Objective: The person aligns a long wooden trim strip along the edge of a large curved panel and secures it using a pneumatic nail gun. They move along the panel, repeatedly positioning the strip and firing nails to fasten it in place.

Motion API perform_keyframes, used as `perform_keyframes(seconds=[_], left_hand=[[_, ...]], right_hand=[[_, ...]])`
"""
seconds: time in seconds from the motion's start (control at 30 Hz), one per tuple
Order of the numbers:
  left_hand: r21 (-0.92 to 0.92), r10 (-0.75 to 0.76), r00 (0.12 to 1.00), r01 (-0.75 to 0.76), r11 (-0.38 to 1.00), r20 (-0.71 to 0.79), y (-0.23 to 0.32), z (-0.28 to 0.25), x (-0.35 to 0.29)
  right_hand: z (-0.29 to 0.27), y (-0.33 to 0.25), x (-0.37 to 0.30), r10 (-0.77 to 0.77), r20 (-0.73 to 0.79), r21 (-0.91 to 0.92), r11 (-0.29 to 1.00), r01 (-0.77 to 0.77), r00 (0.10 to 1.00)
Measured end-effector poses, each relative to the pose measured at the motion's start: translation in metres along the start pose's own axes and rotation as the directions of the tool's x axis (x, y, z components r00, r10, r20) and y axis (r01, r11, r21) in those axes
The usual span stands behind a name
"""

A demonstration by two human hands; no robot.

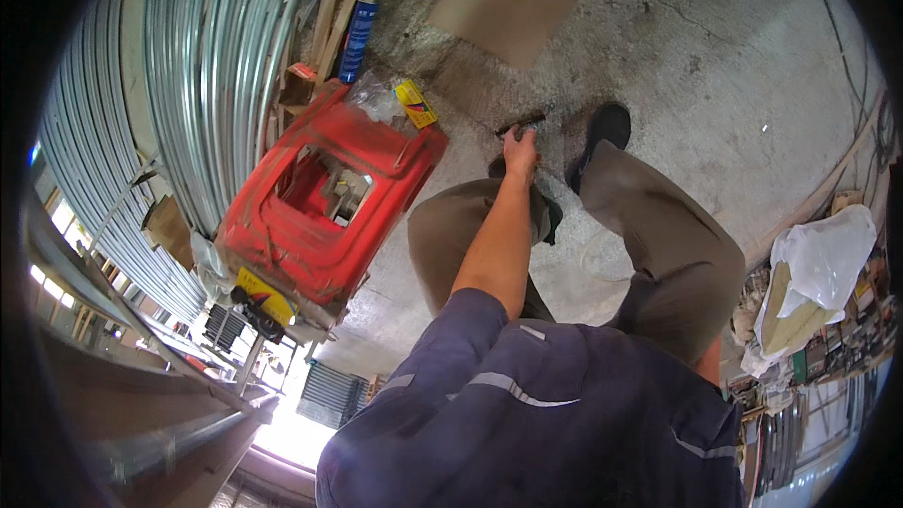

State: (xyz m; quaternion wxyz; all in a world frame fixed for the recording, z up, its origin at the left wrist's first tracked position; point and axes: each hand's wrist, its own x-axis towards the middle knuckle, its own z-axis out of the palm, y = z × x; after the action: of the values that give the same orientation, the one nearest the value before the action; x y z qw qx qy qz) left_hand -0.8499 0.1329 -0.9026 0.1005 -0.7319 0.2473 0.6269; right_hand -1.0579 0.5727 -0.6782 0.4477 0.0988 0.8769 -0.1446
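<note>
Reaching down between my knees, my left hand (520, 152) is closed around a small dark hammer-like tool (523, 122). The tool's narrow head lies crosswise just beyond my fingers, close to the concrete floor (677, 66); my fist hides its handle. My dark shoe (609, 124) is a little to the right of the tool. Only a sliver of my right forearm (709, 363) shows beside my right thigh, and the right hand is out of sight. To the left stands a dusty red plastic stool (315, 273) with a rectangular opening in it.
A yellow box (415, 104) sits at the stool's far edge, near a blue can (357, 40). Long metal tubes (212, 66) fill the left. A brown board (503, 5) lies on the floor ahead. White plastic sheeting (823, 259) covers clutter at right.
</note>
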Motion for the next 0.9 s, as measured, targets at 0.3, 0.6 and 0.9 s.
perform_keyframes(seconds=[0.3,0.6,0.9], left_hand=[[0.747,0.498,0.864,-0.286,0.600,-0.069,-0.035,0.011,0.065],[0.772,0.482,0.868,-0.226,0.594,-0.117,-0.017,0.009,0.043],[0.698,0.614,0.785,-0.394,0.598,-0.083,0.017,-0.006,0.042]], right_hand=[[0.008,-0.026,0.010,0.012,-0.012,0.086,0.996,-0.010,1.000],[0.010,-0.026,0.011,0.008,-0.028,0.108,0.994,-0.005,1.000],[0.007,-0.038,0.011,-0.038,-0.044,0.128,0.991,0.044,0.998]])
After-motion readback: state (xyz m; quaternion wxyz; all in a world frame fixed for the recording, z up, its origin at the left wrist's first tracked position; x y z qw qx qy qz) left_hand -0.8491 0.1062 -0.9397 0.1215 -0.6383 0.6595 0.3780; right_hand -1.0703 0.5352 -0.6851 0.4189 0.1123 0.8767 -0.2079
